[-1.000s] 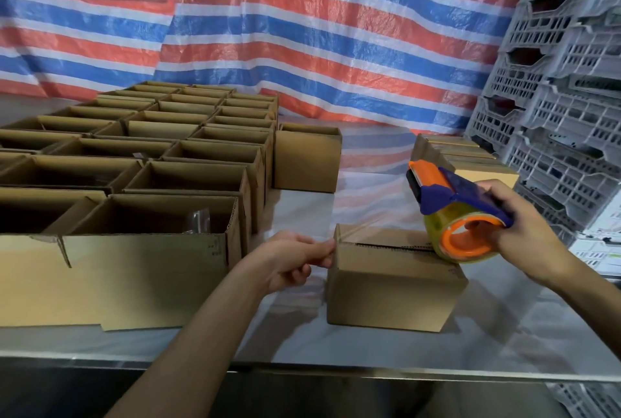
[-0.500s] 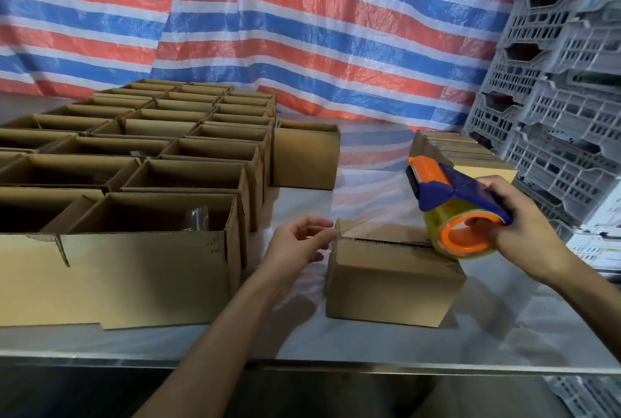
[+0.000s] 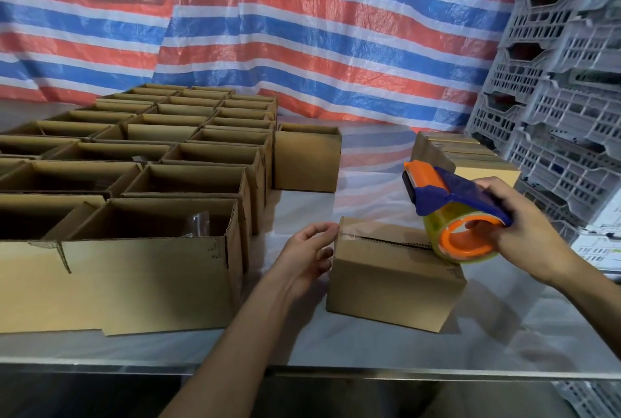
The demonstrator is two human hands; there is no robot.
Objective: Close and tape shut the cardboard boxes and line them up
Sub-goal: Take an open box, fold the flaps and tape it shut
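Here the small closed cardboard box (image 3: 393, 286) sits on the shiny surface (image 3: 369, 348) near its front edge, just right of the block of open boxes (image 3: 181, 182). The left grip (image 3: 307, 249) pinches the end of the clear tape (image 3: 356, 232) at the box's upper left edge, thumb and forefinger together. The right grip (image 3: 524, 233) is wrapped round the blue and orange tape dispenser (image 3: 450, 206), a fingertip showing inside the roll's core, and the roll rests on the box's right top edge. Sealed boxes (image 3: 467, 157) stand in a row behind, beside grey crates (image 3: 571, 115).
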